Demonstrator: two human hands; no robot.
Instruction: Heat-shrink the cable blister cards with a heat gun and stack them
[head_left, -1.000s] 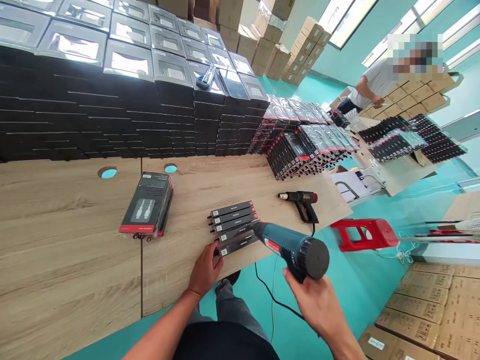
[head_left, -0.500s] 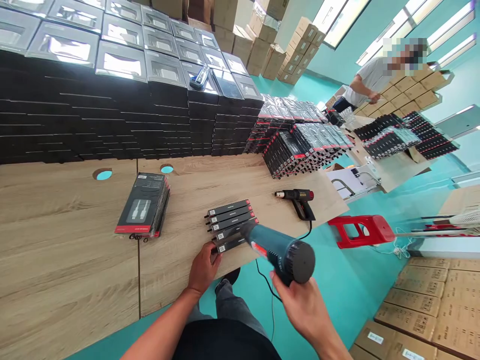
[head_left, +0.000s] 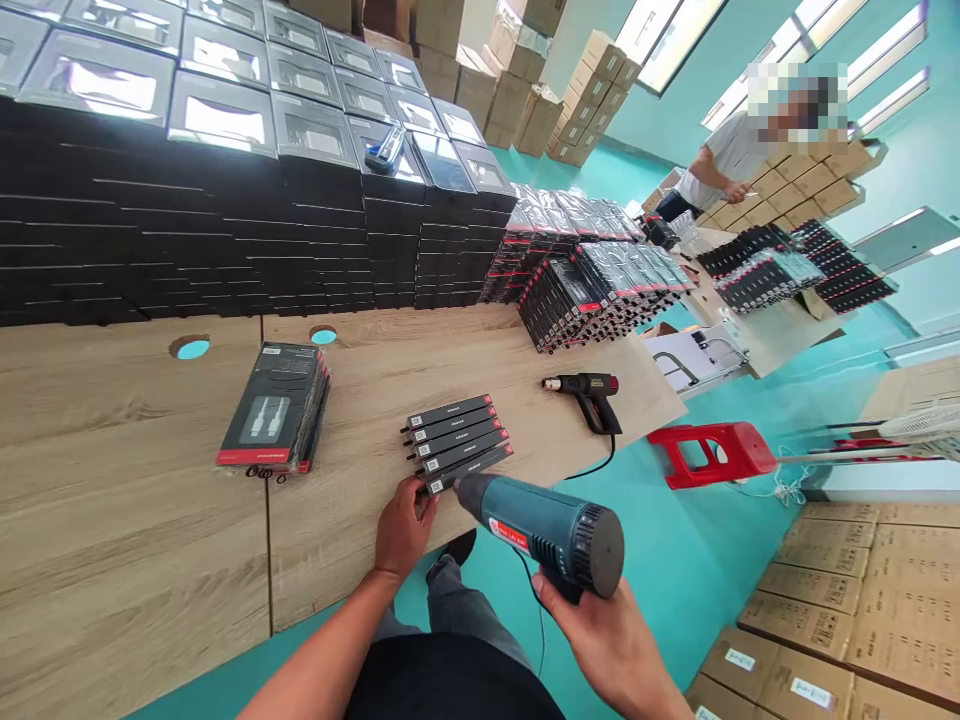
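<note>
My right hand (head_left: 592, 625) is wrapped round the handle of a teal heat gun (head_left: 547, 530), whose nozzle points left at the near end of a row of boxes. Several narrow black boxes (head_left: 457, 437) with red ends stand on edge side by side on the wooden table (head_left: 360, 380). At the row's near left corner, the fingers of my left hand (head_left: 405, 525) pinch the nearest box. Left of the row lies a small pile of black film-wrapped packages (head_left: 274, 405). A second, black heat gun (head_left: 589, 395) rests to the right of the row.
Tall stacks of black boxes (head_left: 247, 220) line the table's back, with a blue tool (head_left: 385, 150) on top. More wrapped boxes (head_left: 592, 280) stand at back right. A red stool (head_left: 712, 453) and cartons (head_left: 832, 600) are at right. A person (head_left: 735, 160) stands beyond.
The teal heat gun's nozzle has moved left and slightly down, from over the row to its nearest box. My left hand stays at the row's corner. The view has shifted slightly.
</note>
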